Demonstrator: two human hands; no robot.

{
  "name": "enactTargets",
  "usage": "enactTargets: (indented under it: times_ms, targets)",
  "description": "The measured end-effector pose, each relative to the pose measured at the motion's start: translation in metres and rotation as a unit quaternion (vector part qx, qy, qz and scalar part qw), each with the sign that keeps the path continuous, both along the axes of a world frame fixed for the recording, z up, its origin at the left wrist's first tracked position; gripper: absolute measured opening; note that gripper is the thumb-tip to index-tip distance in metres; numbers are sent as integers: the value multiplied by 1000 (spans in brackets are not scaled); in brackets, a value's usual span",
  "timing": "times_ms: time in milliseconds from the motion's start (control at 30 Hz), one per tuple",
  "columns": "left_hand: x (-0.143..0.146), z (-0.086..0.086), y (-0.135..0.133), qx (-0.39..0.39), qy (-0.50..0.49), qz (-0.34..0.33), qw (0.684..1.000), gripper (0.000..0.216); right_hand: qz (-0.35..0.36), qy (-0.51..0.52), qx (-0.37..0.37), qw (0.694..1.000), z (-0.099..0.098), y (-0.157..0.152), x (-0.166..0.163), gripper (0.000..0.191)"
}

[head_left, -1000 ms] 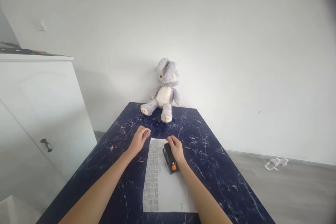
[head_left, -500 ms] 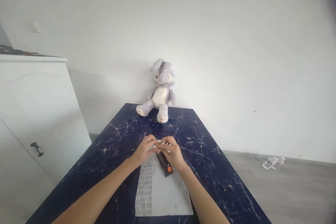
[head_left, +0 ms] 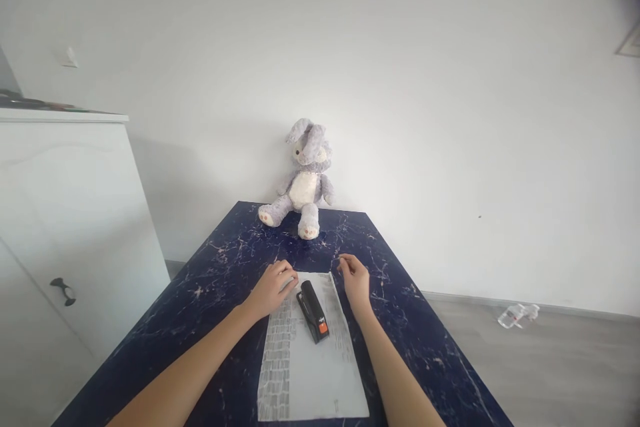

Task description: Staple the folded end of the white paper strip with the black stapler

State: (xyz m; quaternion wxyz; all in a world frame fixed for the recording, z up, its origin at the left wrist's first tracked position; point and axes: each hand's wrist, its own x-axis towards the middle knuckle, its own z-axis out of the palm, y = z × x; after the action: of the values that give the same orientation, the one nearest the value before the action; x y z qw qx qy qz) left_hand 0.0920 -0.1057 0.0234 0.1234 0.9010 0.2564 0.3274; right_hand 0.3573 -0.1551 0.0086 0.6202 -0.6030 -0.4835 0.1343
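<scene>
A black stapler [head_left: 313, 310] with an orange end lies at an angle on a white sheet of paper [head_left: 313, 373] printed with grey text. The sheet rests on a dark blue marbled table [head_left: 210, 280]. My left hand [head_left: 273, 287] sits on the sheet's far left corner, its fingers curled down onto the paper just left of the stapler. My right hand [head_left: 356, 280] hovers beside the sheet's far right corner, a little apart from the stapler. Its fingers are loosely bent and hold nothing.
A grey and white plush rabbit [head_left: 303, 180] sits at the table's far edge against the white wall. A white cabinet [head_left: 60, 213] with a dark handle stands to the left. On the grey floor at the right lies a clear plastic bottle [head_left: 515, 313].
My right hand has let go of the stapler and moved right, off the sheet. My left hand stays at the sheet's far left corner. The stapler now lies free on the paper.
</scene>
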Motion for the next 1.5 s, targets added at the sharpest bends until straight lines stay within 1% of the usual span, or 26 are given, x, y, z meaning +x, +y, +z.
enactTargets:
  times_ms: [100, 167, 433, 567, 667, 733, 800, 867, 933, 1033, 1133, 1233, 1300, 1433, 1500]
  targets:
    - [-3, -3, 6, -15, 1, 7, 1000, 28, -30, 18, -12, 999, -5, 2, 18, 50]
    - [-4, -5, 8, -26, -3, 6, 1000, 28, -31, 23, -16, 999, -8, 2, 20, 53]
    - [-2, -8, 7, -52, -5, -15, 999, 29, 30, 32, -23, 999, -10, 4, 2, 51]
    - [-2, -6, 6, -54, -6, -11, 998, 26, 42, 45, -23, 998, -4, 3, 1, 49]
    - [2, -4, 3, -32, -9, 0, 999, 25, 44, 51, -13, 998, 5, -1, -3, 47]
    - [6, -2, -3, -11, -20, 13, 1000, 27, 55, 49, 11, 997, 12, -7, -9, 43]
    - [10, 0, -10, -12, -47, 26, 998, 30, 96, 36, 53, 993, 19, -15, -20, 36]
    - [12, 2, -16, -45, -83, 13, 995, 31, 164, 16, 103, 981, 26, -24, -32, 31]
    - [13, 1, -20, -90, -101, -47, 990, 32, 230, -10, 134, 964, 32, -31, -44, 28]
    - [12, -2, -22, -147, -113, -136, 973, 36, 282, -57, 130, 949, 39, -38, -56, 23]
    - [12, -4, -22, -218, -139, -175, 950, 41, 291, -79, 115, 947, 42, -38, -59, 21]
    - [10, -1, -20, -311, -169, -205, 912, 44, 291, -93, 106, 946, 39, -36, -57, 22]
    - [9, 1, -18, -359, -172, -220, 891, 45, 295, -113, 95, 944, 36, -34, -56, 21]
    - [7, 4, -15, -382, -152, -246, 878, 42, 300, -143, 79, 940, 31, -33, -58, 15]
    - [6, 5, -15, -388, -153, -251, 874, 41, 298, -144, 77, 941, 28, -32, -60, 16]
